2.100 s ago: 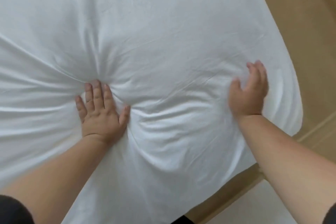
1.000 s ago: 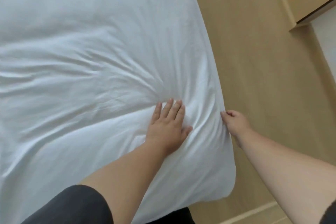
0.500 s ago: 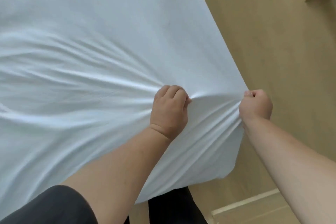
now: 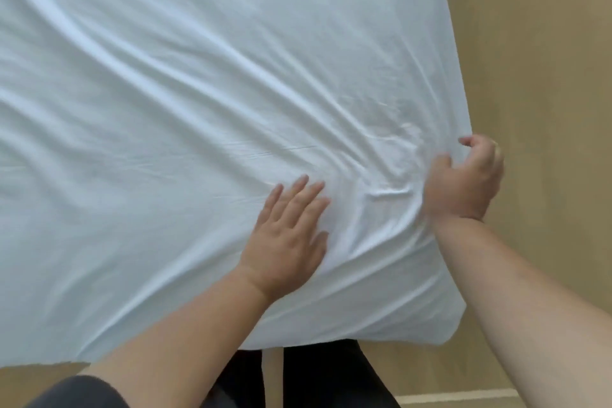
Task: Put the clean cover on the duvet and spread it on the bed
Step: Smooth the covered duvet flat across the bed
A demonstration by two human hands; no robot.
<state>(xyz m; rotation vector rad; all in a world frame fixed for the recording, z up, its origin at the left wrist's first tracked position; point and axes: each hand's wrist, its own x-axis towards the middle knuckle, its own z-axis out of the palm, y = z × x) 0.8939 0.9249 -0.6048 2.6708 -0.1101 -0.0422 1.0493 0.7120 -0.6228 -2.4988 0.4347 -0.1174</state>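
The white, softly creased cotton duvet cover (image 4: 198,93), with the duvet inside it, lies spread over the bed and fills most of my view, its near right corner hanging just past the edge. My left hand (image 4: 288,238) lies flat on it with fingers straight and slightly fanned, holding nothing, pressing to pin the cloth while I work the edge. My right hand (image 4: 463,182) sits at the right edge with fingers loosely curled, touching the fabric; whether it has hold of any I cannot tell. Creases run from that edge across the cover. Beyond lies the tan wooden floor (image 4: 530,43). Half a second ago both fists were bunching the cloth tight; now the left has flattened and the right has loosened.
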